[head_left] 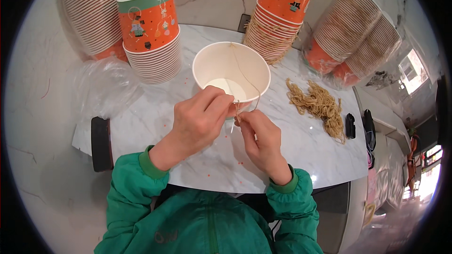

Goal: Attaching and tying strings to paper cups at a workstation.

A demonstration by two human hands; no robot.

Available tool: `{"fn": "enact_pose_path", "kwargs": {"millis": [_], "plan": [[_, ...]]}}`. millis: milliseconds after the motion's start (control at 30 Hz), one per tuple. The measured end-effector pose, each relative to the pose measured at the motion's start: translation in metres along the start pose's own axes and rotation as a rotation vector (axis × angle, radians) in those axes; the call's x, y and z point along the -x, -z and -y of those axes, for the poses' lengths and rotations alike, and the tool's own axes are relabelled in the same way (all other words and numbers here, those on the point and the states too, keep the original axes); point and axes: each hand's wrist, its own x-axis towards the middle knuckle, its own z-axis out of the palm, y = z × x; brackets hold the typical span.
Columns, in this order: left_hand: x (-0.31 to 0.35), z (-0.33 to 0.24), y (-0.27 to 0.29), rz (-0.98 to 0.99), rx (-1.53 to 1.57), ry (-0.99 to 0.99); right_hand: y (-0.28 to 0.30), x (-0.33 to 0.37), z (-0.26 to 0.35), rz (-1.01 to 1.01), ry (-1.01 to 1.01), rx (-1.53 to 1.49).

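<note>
A white-lined paper bucket (207,63) stands upright on the table in front of me, its mouth facing up. A thin tan string (244,74) runs across its mouth from the far rim and over the near rim. At the near rim my left hand (200,115) is closed in a pinch on the string. Just below and to the right, my right hand (260,138) pinches the string too, its fingertips close to the bucket's outer wall. The exact knot or loop between the fingers is too small to make out.
Nested orange buckets (148,23) stand at the back left, another stack (282,9) with string wrapped round it behind. Plastic-wrapped stacks (346,23) sit at the right. A pile of tan string (320,103), a small black object (350,126) and crumpled clear plastic (106,87) lie on the marbled table (188,169).
</note>
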Motion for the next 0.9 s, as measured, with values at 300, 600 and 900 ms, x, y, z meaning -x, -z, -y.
{"fn": "enact_pose_path", "kwargs": {"millis": [300,600,900], "plan": [[-0.001,-0.009,0.006,0.036,-0.008,0.017,0.023,-0.002,-0.005,-0.008,-0.479,-0.722],[0.001,-0.009,0.004,-0.014,-0.155,-0.057,0.007,-0.002,-0.007,-0.112,-0.306,-0.352],[-0.001,-0.011,0.006,-0.031,-0.119,0.008,-0.017,-0.01,-0.015,-0.117,0.254,0.318]]}}
